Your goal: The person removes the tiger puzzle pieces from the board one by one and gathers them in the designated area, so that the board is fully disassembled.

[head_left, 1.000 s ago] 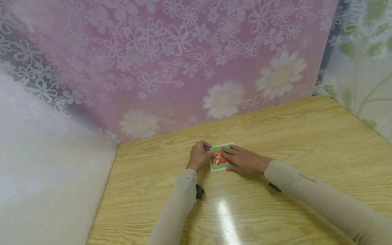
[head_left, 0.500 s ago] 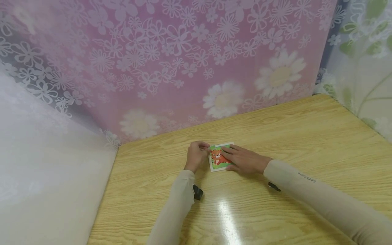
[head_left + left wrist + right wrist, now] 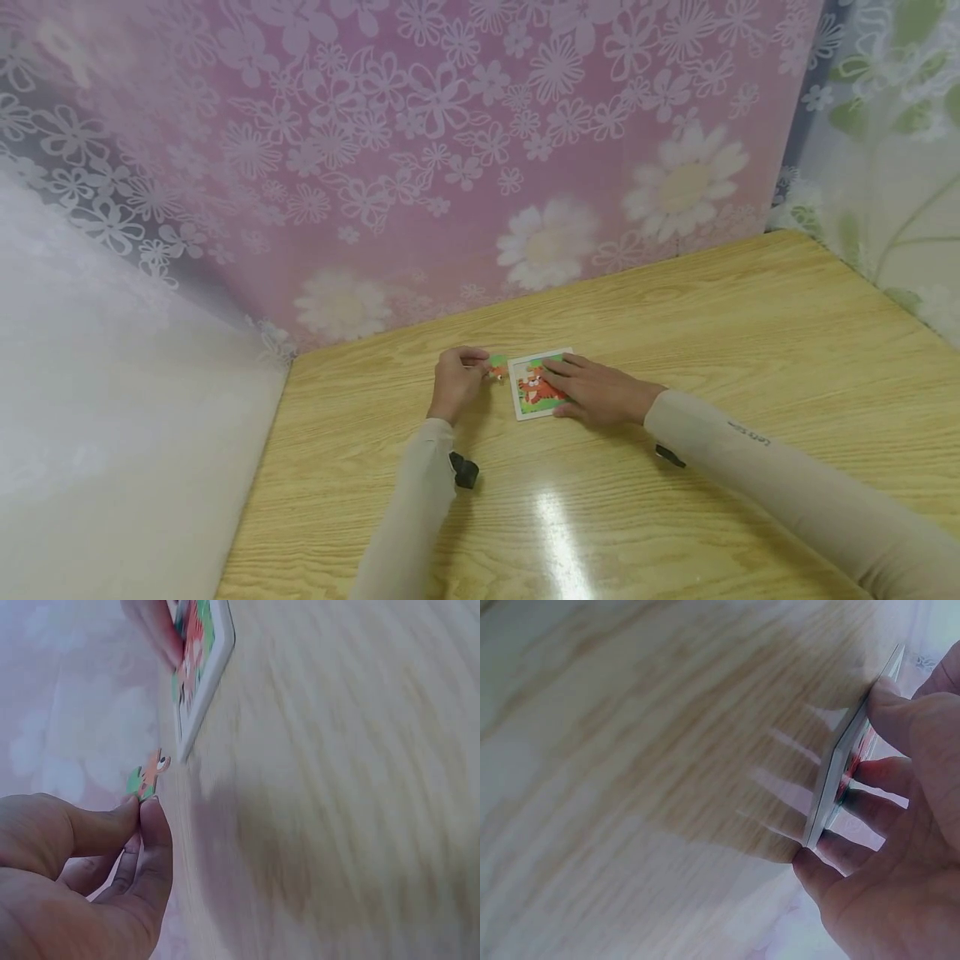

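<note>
Between thumb and fingertips, my left hand (image 3: 456,383) pinches a small jigsaw piece (image 3: 498,368), just left of the puzzle board. In the left wrist view the piece (image 3: 152,774) is green and orange with a printed eye, held up off the table. The square puzzle board (image 3: 516,400) has a white frame and an orange tiger picture on green; a pale gap shows at its upper left. Across the board's right part lies my right hand (image 3: 600,390), fingers extended over the picture. The right wrist view shows its thumb and fingertips touching the board's frame (image 3: 826,786).
The board lies on a wood-grain table (image 3: 675,333). Behind it hangs a pink flowered curtain (image 3: 435,167), with a white panel (image 3: 112,400) at the left and a leaf-patterned one (image 3: 900,167) at the right. Glare (image 3: 555,533) marks the near tabletop.
My left hand has moved left, away from the board, with the jigsaw piece in its fingertips. A gap now shows in the picture's upper left. My right hand has stayed on the board.
</note>
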